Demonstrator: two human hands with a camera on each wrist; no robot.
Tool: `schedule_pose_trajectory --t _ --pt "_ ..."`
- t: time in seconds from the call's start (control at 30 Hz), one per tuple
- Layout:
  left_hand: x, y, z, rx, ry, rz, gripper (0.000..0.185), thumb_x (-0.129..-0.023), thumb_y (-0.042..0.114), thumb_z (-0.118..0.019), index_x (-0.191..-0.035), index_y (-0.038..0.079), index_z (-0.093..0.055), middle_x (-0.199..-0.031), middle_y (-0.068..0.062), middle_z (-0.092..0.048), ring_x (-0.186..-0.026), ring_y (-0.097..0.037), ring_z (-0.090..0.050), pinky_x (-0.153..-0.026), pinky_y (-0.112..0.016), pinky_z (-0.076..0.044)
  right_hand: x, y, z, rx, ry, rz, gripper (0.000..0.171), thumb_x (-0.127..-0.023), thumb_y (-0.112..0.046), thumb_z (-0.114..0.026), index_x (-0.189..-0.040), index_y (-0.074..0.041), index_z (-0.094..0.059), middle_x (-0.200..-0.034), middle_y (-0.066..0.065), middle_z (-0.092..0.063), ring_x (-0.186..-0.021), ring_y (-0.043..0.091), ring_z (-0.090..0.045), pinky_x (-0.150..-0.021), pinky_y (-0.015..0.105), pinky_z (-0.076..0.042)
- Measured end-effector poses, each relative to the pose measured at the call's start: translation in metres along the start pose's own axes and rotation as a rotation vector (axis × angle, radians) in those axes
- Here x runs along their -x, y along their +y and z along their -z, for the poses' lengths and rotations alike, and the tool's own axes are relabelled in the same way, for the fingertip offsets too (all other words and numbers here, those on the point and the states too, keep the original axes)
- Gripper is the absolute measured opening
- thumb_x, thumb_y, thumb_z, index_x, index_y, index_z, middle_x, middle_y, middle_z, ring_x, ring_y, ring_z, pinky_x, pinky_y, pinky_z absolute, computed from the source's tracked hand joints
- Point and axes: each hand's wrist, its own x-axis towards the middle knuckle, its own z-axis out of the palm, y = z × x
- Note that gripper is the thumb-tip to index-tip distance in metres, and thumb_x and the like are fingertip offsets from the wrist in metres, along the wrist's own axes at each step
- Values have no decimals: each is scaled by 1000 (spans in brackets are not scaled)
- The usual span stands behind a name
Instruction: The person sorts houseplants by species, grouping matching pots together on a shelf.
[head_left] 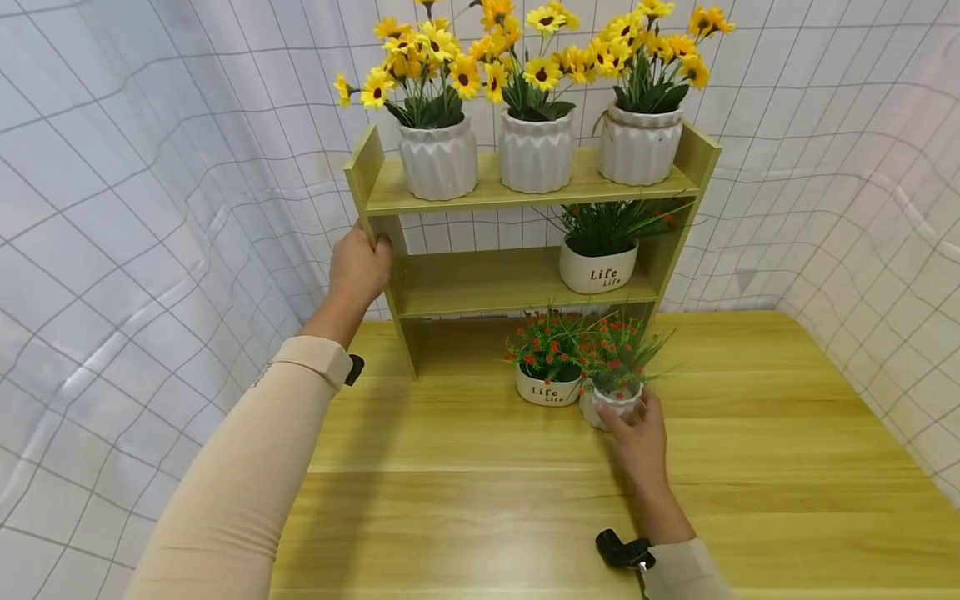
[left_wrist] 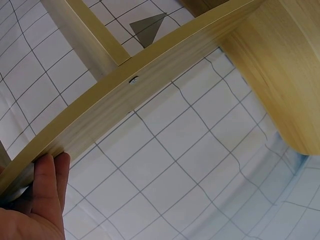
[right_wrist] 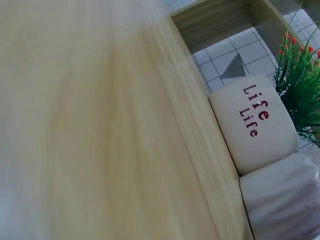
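Note:
My left hand (head_left: pixel 362 268) grips the left side panel of a wooden shelf rack (head_left: pixel 480 283) at mid height; in the left wrist view its fingers (left_wrist: pixel 46 187) wrap the panel edge. Low at the right, my right hand (head_left: pixel 643 446) holds a small white fluted pot (head_left: pixel 592 408) of red-flowered greenery, thumb in front and fingers on its right side. Close beside it on the left is an oval white "Life" pot (head_left: pixel 546 390) with red flowers. The right wrist view shows both pots on the table side by side, without the hand.
Three white fluted pots (head_left: pixel 536 154) with yellow flowers stand on the top shelf. Another "Life" pot (head_left: pixel 600 267) sits at the right of the middle shelf. The wooden table (head_left: pixel 465 517) extends forward, with grid-patterned curtains (head_left: pixel 825 142) around.

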Motion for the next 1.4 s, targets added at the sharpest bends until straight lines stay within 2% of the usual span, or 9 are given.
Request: schedule_pose_trajectory --t 0.13,0.37,0.43,0.53,0.63,0.83,1.03,1.23,1.4 --pt "0 0 1 -1 -4 -2 37 -104 24 -39 -130 1 -52 -116 -26 -64 -96 -39 -63 -75 -51 -49 -4 3 -6 -25 35 48 84 -88 -13 -76 -152 2 -25 -143 24 -41 -128 33 -43 -98 35 -42" --pt "-1 -1 1 -8 -11 -3 37 -104 24 -39 -130 2 -52 -117 -27 -64 -96 -40 -62 -76 -51 -49 -7 6 -9 30 89 51 86 -87 -19 -78 -152 2 -25 -142 23 -43 -125 32 -45 -99 43 -42" --pt "-1 -1 1 -10 -11 -3 37 -104 24 -39 -130 2 -52 -117 -27 -63 -98 -40 -63 -76 -51 -50 -8 5 -9 62 105 43 85 -87 -23 -79 -151 0 -28 -140 21 -45 -122 31 -48 -94 39 -45" --pt "-2 -2 1 -10 -10 -5 37 -104 24 -40 -131 2 -51 -118 -26 -63 -100 -41 -63 -77 -52 -50 -8 5 -9 107 122 28 85 -85 -29 -80 -150 -2 -33 -138 20 -49 -117 31 -51 -83 26 -48" --pt "-2 -3 1 -7 -9 -7 37 -104 24 -40 -131 2 -51 -118 -26 -63 -99 -40 -63 -78 -52 -50 -9 6 -8 109 138 2 85 -83 -34 -81 -150 -6 -36 -136 19 -51 -113 30 -53 -74 17 -47" --pt "-2 -3 -1 -10 -7 -27 36 -104 23 -39 -129 1 -52 -117 -27 -63 -96 -39 -61 -78 -52 -49 -8 8 -6 74 177 -19 85 -83 -40 -80 -151 -9 -38 -131 17 -53 -110 28 -54 -68 15 -48" --pt "-3 -3 -1 -13 -1 -38 36 -104 23 -39 -129 1 -52 -115 -26 -63 -95 -38 -59 -78 -52 -48 -5 7 -5 38 190 -11 83 -85 -38 -79 -150 -9 -38 -129 16 -53 -109 26 -54 -67 14 -47" --pt "-3 -3 -2 -18 9 -44 36 -103 22 -39 -129 0 -52 -115 -28 -64 -98 -41 -61 -80 -54 -48 -4 5 -8 29 168 22 79 -84 -23 -81 -147 -3 -37 -130 20 -50 -113 30 -53 -70 13 -47" --pt "-3 -3 -1 -15 6 -41 35 -103 22 -39 -127 0 -52 -115 -28 -63 -96 -40 -60 -79 -53 -48 -4 5 -13 70 173 47 82 -84 -19 -80 -148 1 -32 -134 21 -46 -116 33 -50 -78 21 -47"
